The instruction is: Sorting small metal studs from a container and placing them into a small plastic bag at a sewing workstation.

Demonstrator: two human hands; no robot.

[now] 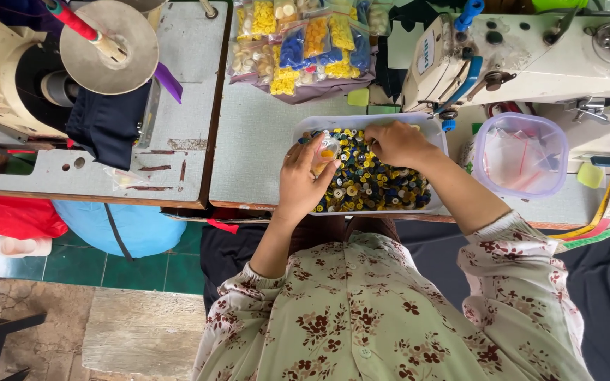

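A white rectangular tray (pixel 438 134) full of mixed yellow, blue and dark buttons (pixel 375 183) sits on the grey table in front of me. My left hand (pixel 305 180) rests over the tray's left side and holds a small clear plastic bag (pixel 327 149) with a few buttons in it. Over the far middle of the tray, my right hand (pixel 398 143) has its fingers curled down into the buttons, pinching among them. Both sleeves are pale green with a brown flower print.
Clear bags of sorted yellow, blue and cream buttons (pixel 305 44) lie at the table's back. A sewing machine (pixel 524 60) stands at the right, a lidded clear tub (pixel 520 155) beside the tray, a measuring tape (pixel 605 222) at the right edge. Another sewing table (pixel 178 106) stands at left.
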